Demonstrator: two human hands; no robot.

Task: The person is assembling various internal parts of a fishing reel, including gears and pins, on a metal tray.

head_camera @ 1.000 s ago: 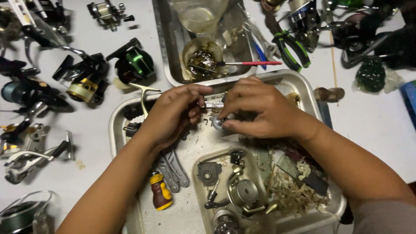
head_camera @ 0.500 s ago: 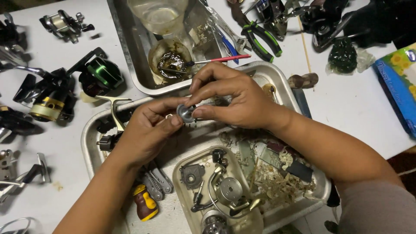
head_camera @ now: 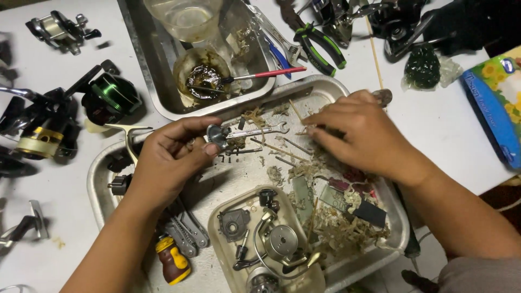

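A small round metal part (head_camera: 218,133) is pinched between the thumb and fingertips of the left hand (head_camera: 172,158), held over the large metal tray (head_camera: 103,179). At three o'clock from it, a slim wrench (head_camera: 260,131) lies on the tray floor. Further toward three o'clock, the right hand (head_camera: 362,135) is pressed palm-down on scattered sticks and debris (head_camera: 304,163), its fingers together; whether anything is gripped beneath cannot be told. At six o'clock a smaller tray (head_camera: 217,214) is filled with reel parts. At twelve o'clock a greasy cup (head_camera: 199,73) is seen in another tray, a red-handled brush (head_camera: 260,75) resting in it.
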